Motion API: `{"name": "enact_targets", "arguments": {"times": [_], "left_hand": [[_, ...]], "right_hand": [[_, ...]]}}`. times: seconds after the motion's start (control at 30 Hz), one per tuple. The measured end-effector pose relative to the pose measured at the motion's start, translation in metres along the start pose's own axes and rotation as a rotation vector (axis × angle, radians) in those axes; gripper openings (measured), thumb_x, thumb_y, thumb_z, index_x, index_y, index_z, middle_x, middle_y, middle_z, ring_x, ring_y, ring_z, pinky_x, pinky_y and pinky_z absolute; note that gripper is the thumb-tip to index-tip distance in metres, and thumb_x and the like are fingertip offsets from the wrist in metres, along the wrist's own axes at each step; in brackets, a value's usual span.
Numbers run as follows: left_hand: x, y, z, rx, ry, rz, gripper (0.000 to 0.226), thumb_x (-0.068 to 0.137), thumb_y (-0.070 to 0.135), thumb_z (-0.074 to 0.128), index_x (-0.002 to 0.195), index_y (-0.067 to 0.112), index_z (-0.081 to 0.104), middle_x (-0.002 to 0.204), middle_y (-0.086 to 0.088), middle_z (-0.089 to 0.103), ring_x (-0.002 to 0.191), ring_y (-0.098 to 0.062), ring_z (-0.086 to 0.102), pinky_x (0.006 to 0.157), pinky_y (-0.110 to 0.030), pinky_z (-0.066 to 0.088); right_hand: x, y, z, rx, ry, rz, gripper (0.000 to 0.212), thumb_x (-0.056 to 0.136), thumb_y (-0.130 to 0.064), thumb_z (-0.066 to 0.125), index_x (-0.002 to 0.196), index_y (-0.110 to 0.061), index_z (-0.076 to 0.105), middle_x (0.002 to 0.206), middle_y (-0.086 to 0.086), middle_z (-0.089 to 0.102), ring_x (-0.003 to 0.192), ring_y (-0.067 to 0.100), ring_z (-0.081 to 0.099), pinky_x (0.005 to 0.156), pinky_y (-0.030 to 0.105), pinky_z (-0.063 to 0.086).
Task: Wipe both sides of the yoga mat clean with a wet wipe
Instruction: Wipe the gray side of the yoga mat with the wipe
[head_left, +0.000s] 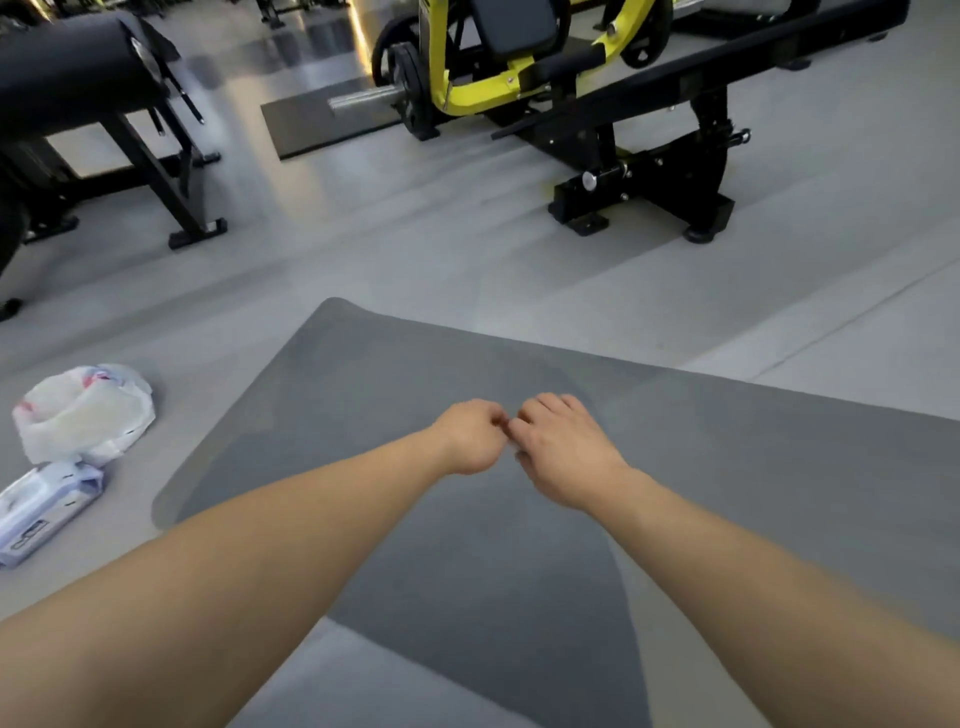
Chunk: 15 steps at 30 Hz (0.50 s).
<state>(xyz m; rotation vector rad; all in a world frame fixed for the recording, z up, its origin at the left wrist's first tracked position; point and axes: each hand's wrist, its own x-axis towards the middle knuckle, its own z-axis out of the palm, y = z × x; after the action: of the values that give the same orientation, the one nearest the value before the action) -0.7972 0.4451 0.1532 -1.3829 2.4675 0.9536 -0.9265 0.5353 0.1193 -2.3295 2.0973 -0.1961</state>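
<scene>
Yoga mat (727, 467) under both hands (519, 441) (fingers curled, touching).

A white plastic bag (85, 413) is seen crumpled on the grey floor (415, 249), far left. Behind, a yellow-framed weight machine (519, 67) w/ black seat and plates is set on a dark base. A black padded bench (78, 67) is placed upper left. A dark floor pad (322, 124) lies betw. them.
</scene>
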Motion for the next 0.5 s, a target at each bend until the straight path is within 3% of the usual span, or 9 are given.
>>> {"name": "enact_targets", "arguments": {"times": [0.1,0.2,0.33,0.5], "left_hand": [[0.003,-0.061,-0.028,0.452,0.079,0.189,0.022,0.097,0.027,0.048,0.108,0.027,0.067,0.111,-0.003,0.07,0.105,-0.028,0.063,0.08,-0.033,0.051],[0.008,-0.123,-0.055,0.644,0.016,0.245,0.022,0.097,0.027,0.048,0.108,0.028,0.067,0.113,-0.005,0.068,0.106,-0.029,0.063,0.078,-0.032,0.046],[0.034,-0.19,-0.08,0.709,-0.041,0.293,0.023,0.098,0.031,0.048,0.11,0.027,0.067,0.118,-0.006,0.066,0.109,-0.031,0.062,0.083,-0.033,0.048],[0.086,-0.249,-0.096,0.65,-0.049,0.377,0.025,0.099,0.031,0.045,0.112,0.024,0.065,0.118,-0.008,0.064,0.109,-0.031,0.061,0.084,-0.035,0.047]], "right_hand": [[0.029,-0.033,0.0,0.031,-0.157,0.049,0.022,0.097,-0.03,0.048,0.113,-0.015,0.05,0.113,0.008,0.056,0.103,0.033,0.056,0.08,0.037,0.039],[0.055,-0.07,0.0,0.053,-0.25,0.12,0.024,0.1,-0.031,0.044,0.115,-0.013,0.046,0.117,0.011,0.06,0.101,0.035,0.058,0.074,0.036,0.039],[0.1,-0.124,0.013,0.085,-0.322,0.137,0.028,0.1,-0.035,0.042,0.124,-0.022,0.047,0.116,0.008,0.059,0.102,0.034,0.058,0.077,0.035,0.042],[0.178,-0.164,0.04,0.025,-0.373,0.239,0.027,0.102,-0.036,0.039,0.122,-0.025,0.053,0.112,0.007,0.056,0.1,0.032,0.058,0.073,0.034,0.04]]}}
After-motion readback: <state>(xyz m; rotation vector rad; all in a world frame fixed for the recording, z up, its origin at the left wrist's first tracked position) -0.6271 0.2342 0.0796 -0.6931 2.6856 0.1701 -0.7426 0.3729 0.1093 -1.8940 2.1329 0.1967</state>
